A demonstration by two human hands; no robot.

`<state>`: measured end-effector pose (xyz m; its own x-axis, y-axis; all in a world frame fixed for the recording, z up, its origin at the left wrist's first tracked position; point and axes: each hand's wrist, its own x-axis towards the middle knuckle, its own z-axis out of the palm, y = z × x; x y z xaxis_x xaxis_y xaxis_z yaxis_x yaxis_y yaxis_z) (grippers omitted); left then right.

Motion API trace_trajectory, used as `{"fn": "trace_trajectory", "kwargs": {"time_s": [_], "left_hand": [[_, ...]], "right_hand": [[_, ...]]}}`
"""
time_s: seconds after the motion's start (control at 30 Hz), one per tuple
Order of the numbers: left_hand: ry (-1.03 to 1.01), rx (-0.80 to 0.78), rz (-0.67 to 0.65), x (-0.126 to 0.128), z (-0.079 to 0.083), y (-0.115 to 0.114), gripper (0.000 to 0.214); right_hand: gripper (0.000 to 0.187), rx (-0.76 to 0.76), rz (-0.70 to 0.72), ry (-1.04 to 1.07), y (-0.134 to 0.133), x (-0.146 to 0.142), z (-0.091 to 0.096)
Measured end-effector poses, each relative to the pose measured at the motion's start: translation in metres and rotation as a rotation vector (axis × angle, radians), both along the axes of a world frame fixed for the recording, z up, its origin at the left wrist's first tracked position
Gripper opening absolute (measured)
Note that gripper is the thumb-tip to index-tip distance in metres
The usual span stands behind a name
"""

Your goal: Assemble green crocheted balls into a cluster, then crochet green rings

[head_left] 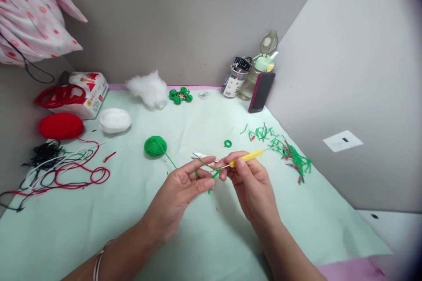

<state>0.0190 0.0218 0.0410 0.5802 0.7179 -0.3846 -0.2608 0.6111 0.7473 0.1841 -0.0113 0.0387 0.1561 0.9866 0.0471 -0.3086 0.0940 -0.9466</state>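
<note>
My left hand (186, 184) is closed, pinching a green yarn strand (204, 171) wound over its fingers. That strand trails back to a small green yarn ball (154, 146) on the pale green table cover (99, 224). My right hand (249, 180) grips a crochet hook with a yellow handle (247, 157), its metal tip pointing left into the yarn at my left fingertips. A small pair of silver snips (199, 156) lies just behind my left fingers. A tiny green crocheted ring (227, 143) rests on the cover beyond my hands.
Green and red yarn scraps (286, 151) are scattered at the right. A red yarn ball (61, 125), white yarn ball (114, 120), tangled cords (56, 171), a box (89, 94), stuffing (148, 89), a green crocheted piece (180, 95), a jar (234, 79), bottle (260, 70) and phone (261, 92) line the back.
</note>
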Motion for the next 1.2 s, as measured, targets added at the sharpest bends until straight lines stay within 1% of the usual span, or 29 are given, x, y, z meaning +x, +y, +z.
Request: {"fn": "trace_trajectory", "kwargs": {"time_s": [0.2,0.33,0.43,0.57,0.67,0.73,0.8,0.83,0.87,0.9,0.97,1.0,1.07,1.13,1.17,1.2], "left_hand": [[0.033,0.055,0.001,-0.001,-0.001,0.002,0.039],[0.049,0.065,-0.003,-0.001,0.000,0.002,0.039],[0.053,0.084,0.009,-0.002,-0.001,0.002,0.037],[0.075,0.153,0.057,-0.003,-0.005,0.003,0.034],[0.097,0.180,0.090,-0.003,-0.008,0.001,0.039],[0.079,0.151,0.120,-0.002,-0.009,-0.001,0.044],[0.034,0.066,0.121,-0.001,-0.008,-0.003,0.049],[-0.003,0.012,0.105,-0.001,-0.007,-0.003,0.050],[-0.041,-0.040,0.082,-0.001,-0.006,-0.003,0.049],[-0.090,-0.081,0.060,-0.001,-0.005,-0.002,0.046],[-0.157,-0.128,0.039,-0.002,-0.003,0.001,0.041],[-0.171,-0.132,0.041,-0.002,-0.003,0.002,0.039],[-0.146,-0.108,0.059,-0.004,-0.001,0.003,0.040],[-0.086,-0.043,0.080,-0.004,-0.001,0.003,0.042],[-0.055,-0.005,0.091,-0.004,-0.001,0.001,0.043],[-0.027,0.029,0.101,-0.003,-0.001,0.000,0.044]], "right_hand": [[0.025,-0.029,0.026,-0.009,0.001,0.004,0.003],[0.024,0.013,0.033,-0.066,0.000,0.004,0.002],[0.022,0.067,-0.006,-0.177,-0.003,0.002,0.002],[0.023,0.213,-0.096,-0.471,-0.010,0.000,0.000],[0.024,0.424,-0.085,-0.746,-0.013,0.000,-0.002],[0.025,0.552,-0.084,-0.961,-0.016,0.000,-0.003],[0.030,0.594,-0.116,-1.157,-0.018,-0.002,-0.003],[0.033,0.595,-0.126,-1.217,-0.019,-0.004,-0.003],[0.035,0.582,-0.138,-1.223,-0.020,-0.005,-0.003],[0.036,0.564,-0.148,-1.181,-0.020,-0.006,-0.003],[0.032,0.525,-0.177,-1.039,-0.019,-0.006,-0.002],[0.028,0.486,-0.201,-0.929,-0.018,-0.005,-0.002],[0.024,0.385,-0.217,-0.663,-0.014,-0.003,-0.001],[0.024,0.255,-0.154,-0.384,-0.010,-0.001,-0.002],[0.024,0.199,-0.110,-0.281,-0.008,-0.001,-0.002],[0.023,0.168,-0.070,-0.241,-0.007,-0.002,-0.002]]}}
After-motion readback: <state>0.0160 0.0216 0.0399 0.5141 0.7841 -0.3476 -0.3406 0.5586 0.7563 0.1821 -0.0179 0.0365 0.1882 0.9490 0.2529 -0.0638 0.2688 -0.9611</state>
